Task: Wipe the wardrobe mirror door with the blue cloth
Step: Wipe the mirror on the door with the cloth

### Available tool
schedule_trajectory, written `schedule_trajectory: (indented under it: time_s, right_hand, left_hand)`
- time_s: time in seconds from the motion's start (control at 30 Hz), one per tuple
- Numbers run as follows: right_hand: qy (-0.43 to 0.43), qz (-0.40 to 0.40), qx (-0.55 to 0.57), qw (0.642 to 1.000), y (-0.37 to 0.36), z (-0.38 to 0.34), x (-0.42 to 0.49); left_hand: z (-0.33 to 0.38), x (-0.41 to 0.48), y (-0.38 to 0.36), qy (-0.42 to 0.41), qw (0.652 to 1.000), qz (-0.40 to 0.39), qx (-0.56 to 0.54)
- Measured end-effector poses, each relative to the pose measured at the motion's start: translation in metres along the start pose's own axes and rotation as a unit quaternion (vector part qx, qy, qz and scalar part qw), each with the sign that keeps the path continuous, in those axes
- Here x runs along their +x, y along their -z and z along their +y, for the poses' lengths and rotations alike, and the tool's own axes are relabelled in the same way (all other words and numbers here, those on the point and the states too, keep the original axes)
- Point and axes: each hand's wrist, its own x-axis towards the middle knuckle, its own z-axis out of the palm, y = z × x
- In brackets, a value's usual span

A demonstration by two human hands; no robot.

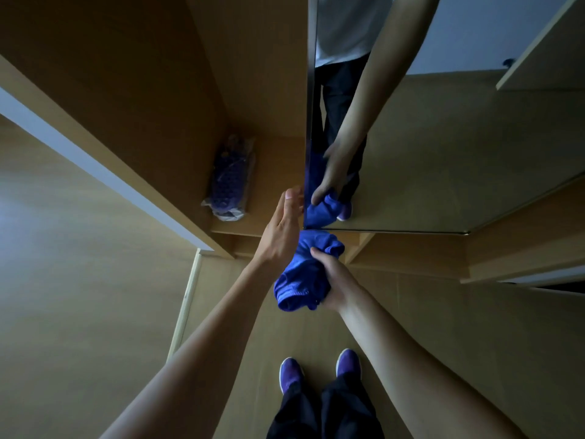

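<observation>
Below the mirror door [443,153], blue cloth [297,280] bunched in right grip [334,278].

The person wears loose black trousers [326,413] and purple sports shoes [289,373] with pale soles and mesh-like uppers. Both forearms [196,353] are bare. In reflection, a pale grey shirt [345,26] hangs over the dark waistband.

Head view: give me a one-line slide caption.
Right hand grips the bunched blue cloth near the lower corner of the wardrobe mirror door; left hand at the door's edge.
</observation>
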Motion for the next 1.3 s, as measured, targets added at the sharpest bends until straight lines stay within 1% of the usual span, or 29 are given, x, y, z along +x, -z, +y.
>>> schedule_trajectory:
  time_s: [0.07, 0.27, 0.53, 0.67, 0.8, 0.87, 0.93, 1.0, 1.1, 1.2, 1.3]
  right_hand:
    - [0.004, 0.011, -0.007, 1.0, -0.008, -0.004, 0.001]
    - [0.032, 0.096, -0.037, 0.994, -0.012, -0.013, 0.008]
    - [0.085, 0.179, -0.002, 0.98, 0.034, -0.028, -0.001]
    - [0.118, 0.198, 0.009, 0.973, 0.063, -0.039, -0.016]
    - [0.136, 0.221, 0.003, 0.966, 0.057, -0.039, -0.018]
    - [0.142, 0.221, -0.006, 0.965, 0.042, -0.034, -0.014]
    - [0.143, 0.2, -0.013, 0.969, 0.023, -0.027, -0.007]
    - [0.13, 0.17, -0.024, 0.977, 0.001, -0.02, -0.002]
    - [0.109, 0.154, -0.024, 0.982, -0.021, -0.014, 0.006]
    - [0.11, 0.14, -0.018, 0.984, -0.023, -0.017, 0.007]
    - [0.119, 0.157, -0.022, 0.98, -0.007, -0.026, 0.002]
  left_hand:
    - [-0.002, 0.002, 0.0, -0.003, 1.0, 0.002, 0.0]
    - [-0.004, 0.002, 0.0, -0.011, 1.0, 0.008, 0.003]
    - [-0.004, 0.003, -0.001, -0.01, 1.0, 0.019, 0.004]
    - [-0.006, 0.002, -0.001, -0.008, 1.0, 0.027, 0.003]
    - [-0.009, 0.0, -0.004, -0.003, 0.999, 0.039, 0.001]
    - [-0.01, 0.001, -0.005, -0.004, 0.999, 0.039, -0.002]
    - [-0.011, 0.002, -0.005, -0.006, 0.999, 0.033, -0.006]
    - [-0.012, 0.003, -0.003, -0.009, 1.0, 0.021, 0.001]
    - [-0.01, 0.006, 0.001, -0.002, 1.0, 0.006, 0.015]
    - [-0.008, 0.009, 0.001, 0.004, 1.0, -0.001, 0.023]
    - [-0.01, 0.009, -0.004, -0.001, 0.999, 0.016, 0.031]
